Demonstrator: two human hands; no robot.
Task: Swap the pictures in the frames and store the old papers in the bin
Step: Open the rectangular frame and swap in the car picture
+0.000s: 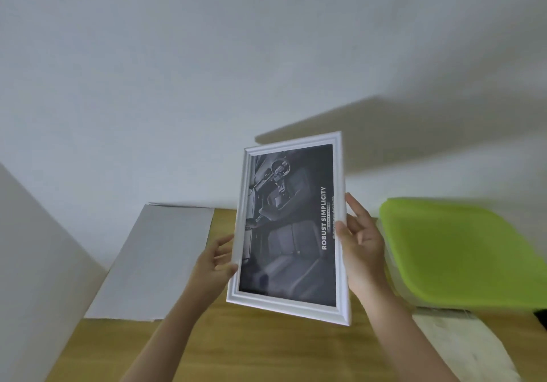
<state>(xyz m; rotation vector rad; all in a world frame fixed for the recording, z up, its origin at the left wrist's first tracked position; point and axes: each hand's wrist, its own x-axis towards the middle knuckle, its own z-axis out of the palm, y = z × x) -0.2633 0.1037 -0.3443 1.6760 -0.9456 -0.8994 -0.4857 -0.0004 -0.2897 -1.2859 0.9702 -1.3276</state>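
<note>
A white picture frame [242,233] is held up in the air over the wooden table [236,346], its front facing me. Inside it is a dark grey picture [290,233] of a car interior with the words "ROBUST SIMPLICITY" running sideways. My left hand [214,263] grips the frame's left edge, thumb on the front. On the right edge, my right hand [359,239] holds the frame with its thumb on the front and fingers behind. A clear bin with a lime green lid [455,251] stands at the right of the table, lid closed.
A flat white sheet or board [157,260] lies on the table at the left, reaching the wall. A white wall rises behind the table. A pale cloth-like surface [461,349] lies at the lower right, in front of the bin.
</note>
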